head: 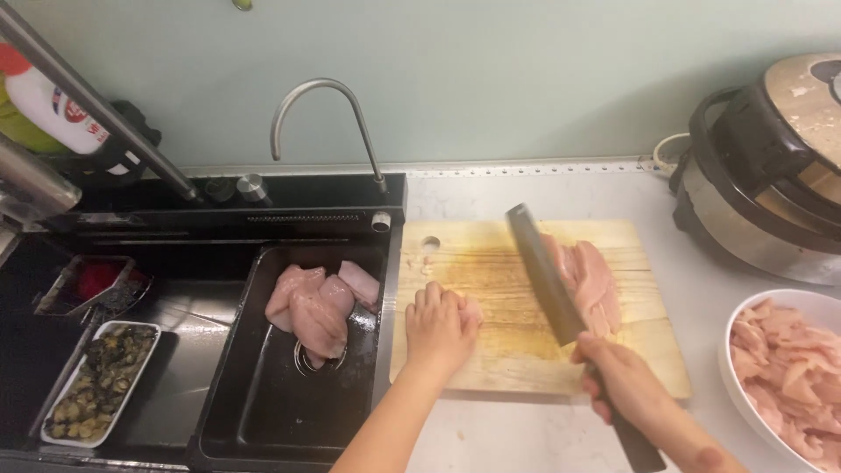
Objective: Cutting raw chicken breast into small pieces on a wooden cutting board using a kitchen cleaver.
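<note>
From the head camera, the right hand (pixel 626 378) is wrapped tight around the handle of a broad dark steel cleaver (pixel 545 273), blade angled up and away. The left hand (pixel 441 326), fingers curled, presses a pale raw chicken piece (pixel 473 309) onto the worn wooden cutting board (pixel 491 350). The meat looks soft and slippery, best pinned from above. More fillets (pixel 589 282) lie beyond the blade; the white marble counter (pixel 508 434) offers room.

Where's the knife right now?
In the head view the knife is right of centre, gripped in the right hand, its blade raised over the wooden cutting board beside the raw chicken slices.
</note>
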